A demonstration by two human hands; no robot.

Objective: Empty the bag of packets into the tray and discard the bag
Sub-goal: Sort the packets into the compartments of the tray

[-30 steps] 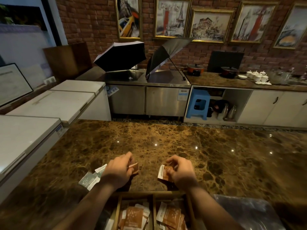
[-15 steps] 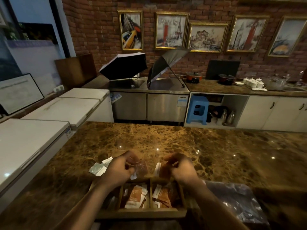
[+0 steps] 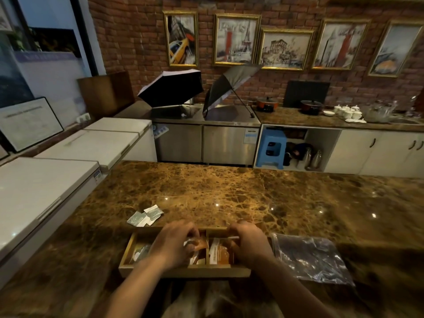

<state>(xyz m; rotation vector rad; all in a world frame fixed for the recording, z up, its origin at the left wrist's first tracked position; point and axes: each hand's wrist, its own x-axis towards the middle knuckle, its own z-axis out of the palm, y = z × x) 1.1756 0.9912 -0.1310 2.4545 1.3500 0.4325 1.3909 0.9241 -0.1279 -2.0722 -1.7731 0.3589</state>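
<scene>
Head view: my left hand [image 3: 175, 243] pinches an orange packet [image 3: 199, 243] over the wooden tray [image 3: 183, 270]; my right hand [image 3: 249, 243] curls on another. The clear bag [image 3: 309, 258] lies flat beside the tray. I risk forgetting the green packets [image 3: 145, 215] left on the marble counter [image 3: 229, 193].

Both hands, the left hand [image 3: 175, 243] and the right hand [image 3: 249, 245], cover much of the tray [image 3: 183, 270], hiding the packets [image 3: 221, 253] beneath. Their print is too dim to read. The forearms run off the bottom edge.
</scene>
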